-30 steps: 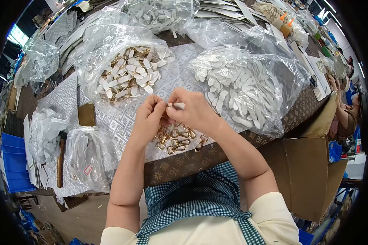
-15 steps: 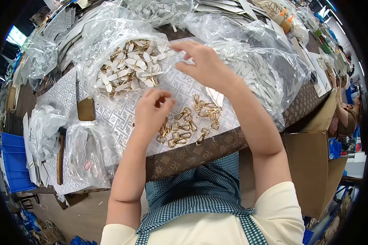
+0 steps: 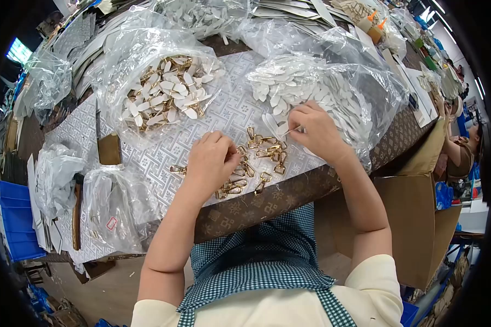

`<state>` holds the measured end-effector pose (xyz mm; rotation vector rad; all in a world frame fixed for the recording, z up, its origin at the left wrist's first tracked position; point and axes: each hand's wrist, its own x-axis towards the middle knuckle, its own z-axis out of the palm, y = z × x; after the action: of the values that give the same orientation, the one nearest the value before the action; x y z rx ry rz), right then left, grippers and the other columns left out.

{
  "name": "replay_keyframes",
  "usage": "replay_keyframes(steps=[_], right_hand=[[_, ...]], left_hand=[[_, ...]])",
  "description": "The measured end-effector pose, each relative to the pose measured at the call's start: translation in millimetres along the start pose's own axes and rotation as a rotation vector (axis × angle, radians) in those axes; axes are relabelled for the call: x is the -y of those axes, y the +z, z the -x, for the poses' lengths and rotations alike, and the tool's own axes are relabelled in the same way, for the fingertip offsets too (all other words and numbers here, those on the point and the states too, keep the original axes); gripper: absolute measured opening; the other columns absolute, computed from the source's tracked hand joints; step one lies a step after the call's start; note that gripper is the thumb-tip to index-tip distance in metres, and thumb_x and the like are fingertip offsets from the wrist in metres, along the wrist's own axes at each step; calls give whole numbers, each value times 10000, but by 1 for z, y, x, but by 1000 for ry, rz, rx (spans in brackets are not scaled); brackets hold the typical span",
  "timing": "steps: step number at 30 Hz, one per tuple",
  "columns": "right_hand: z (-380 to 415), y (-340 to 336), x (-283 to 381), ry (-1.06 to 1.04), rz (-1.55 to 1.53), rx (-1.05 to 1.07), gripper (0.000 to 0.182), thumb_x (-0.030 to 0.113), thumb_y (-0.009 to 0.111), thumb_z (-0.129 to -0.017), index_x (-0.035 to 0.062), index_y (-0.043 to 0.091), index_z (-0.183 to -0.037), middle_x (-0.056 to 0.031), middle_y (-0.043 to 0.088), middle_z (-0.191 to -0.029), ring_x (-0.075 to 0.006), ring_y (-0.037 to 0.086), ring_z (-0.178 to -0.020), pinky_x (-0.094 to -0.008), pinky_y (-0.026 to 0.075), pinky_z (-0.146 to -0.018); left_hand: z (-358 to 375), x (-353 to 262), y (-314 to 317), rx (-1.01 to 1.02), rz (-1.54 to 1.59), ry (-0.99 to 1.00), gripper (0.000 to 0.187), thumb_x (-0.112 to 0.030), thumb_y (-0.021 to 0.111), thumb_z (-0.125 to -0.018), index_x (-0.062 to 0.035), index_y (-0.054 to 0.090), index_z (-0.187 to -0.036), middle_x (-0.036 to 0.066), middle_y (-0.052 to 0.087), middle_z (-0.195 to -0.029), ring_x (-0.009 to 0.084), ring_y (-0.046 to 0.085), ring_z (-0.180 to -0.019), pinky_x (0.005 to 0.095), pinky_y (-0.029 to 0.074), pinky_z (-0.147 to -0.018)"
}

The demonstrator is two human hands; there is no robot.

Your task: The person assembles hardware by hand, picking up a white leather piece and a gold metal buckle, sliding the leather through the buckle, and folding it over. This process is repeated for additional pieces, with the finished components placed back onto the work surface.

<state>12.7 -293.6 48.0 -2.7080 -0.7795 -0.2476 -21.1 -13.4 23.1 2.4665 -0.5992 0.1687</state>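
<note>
My right hand [image 3: 317, 132] is pinched on a white strap tab [image 3: 292, 129] at the near edge of a heap of similar white tabs [image 3: 316, 82], in an open plastic bag. Two more tabs [image 3: 269, 122] lie just left of those fingertips. My left hand [image 3: 210, 163] is curled closed above the gold snap hooks [image 3: 268, 147], its fingertips beside them; what it grips is hidden. One hook [image 3: 177, 169] lies left of that hand. Farther back, an open bag holds white tabs fitted with gold hooks [image 3: 166, 90].
A hammer [image 3: 77, 215] and a dark blade with a brown block [image 3: 109, 150] lie at left, by clear plastic bags [image 3: 112, 204]. A blue bin [image 3: 17, 220] stands at far left. A cardboard box [image 3: 406, 218] is at right, with another person [image 3: 463, 152] beyond.
My right hand has come down from near the bag of fitted tabs to the loose white tabs and pinched one. My left hand has shifted slightly right and down, over the hooks.
</note>
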Motion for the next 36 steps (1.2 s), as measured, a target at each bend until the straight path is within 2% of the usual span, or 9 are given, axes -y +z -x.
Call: replay_keyframes(steps=[4,6,8,13,20,23,24,30,36], right_hand=[[-5,-2,31,233,-491,-12,99,105,644,-866,25,623,-922,-95,654,-789,-235,623,-766,-346,496,-707],[-10,3,47,259,-758,-16,126,111,621,-908,2,624,-971,-111,646,-752,-197,609,-666,-319,483,-659],[-12,21,54,290,-848,9,153,121,579,-949,1,627,-1030,-69,628,-731,-113,569,-660,-276,463,-626],[-15,33,74,393,-1344,168,160,113,530,-994,10,591,-1100,21,578,-814,-44,534,-716,-216,468,-634],[-15,42,91,336,-1317,29,233,76,517,-969,16,568,-1188,20,552,-819,-47,515,-715,-204,445,-652],[-13,42,100,278,-1116,-31,263,54,508,-960,21,569,-1214,23,533,-805,-49,494,-710,-209,429,-663],[-13,36,103,308,-1129,3,272,92,590,-943,30,582,-1208,30,509,-797,-51,478,-710,-217,424,-657],[-10,43,107,175,-841,-162,337,254,735,-839,45,620,-1077,-101,657,-842,-251,667,-767,-342,515,-694],[-12,55,108,110,-689,-242,249,215,689,-841,46,613,-1008,-133,678,-875,-322,678,-766,-390,529,-673]], left_hand=[[-1,1,-5,-31,150,-157,104,-134,693,-801,-50,643,-839,86,653,-822,286,638,-831,402,503,-753],[-2,8,-8,-58,398,-250,139,-93,706,-831,-41,670,-956,59,673,-816,185,636,-733,313,506,-670],[-2,13,-13,-55,806,-356,158,-74,720,-877,-26,684,-1023,2,676,-868,66,584,-757,227,479,-678],[-1,16,-16,-20,1003,-274,167,-79,721,-892,-16,674,-1040,0,669,-916,62,589,-804,220,483,-699],[-1,9,-13,11,1099,-276,179,-139,705,-918,-1,662,-1024,1,653,-885,53,578,-774,211,476,-683],[-1,11,-17,89,1099,-394,209,-197,710,-921,-8,662,-997,-15,638,-834,42,558,-730,207,465,-656],[-2,14,-19,135,1089,-394,212,-208,714,-919,-13,661,-985,-19,632,-818,40,549,-707,202,458,-638],[-2,15,-26,289,1134,-480,221,-239,703,-930,-26,648,-937,-9,623,-770,48,553,-610,189,450,-550],[-1,7,-20,218,1151,-464,182,-175,631,-956,1,604,-918,39,638,-773,100,653,-658,223,521,-570]])
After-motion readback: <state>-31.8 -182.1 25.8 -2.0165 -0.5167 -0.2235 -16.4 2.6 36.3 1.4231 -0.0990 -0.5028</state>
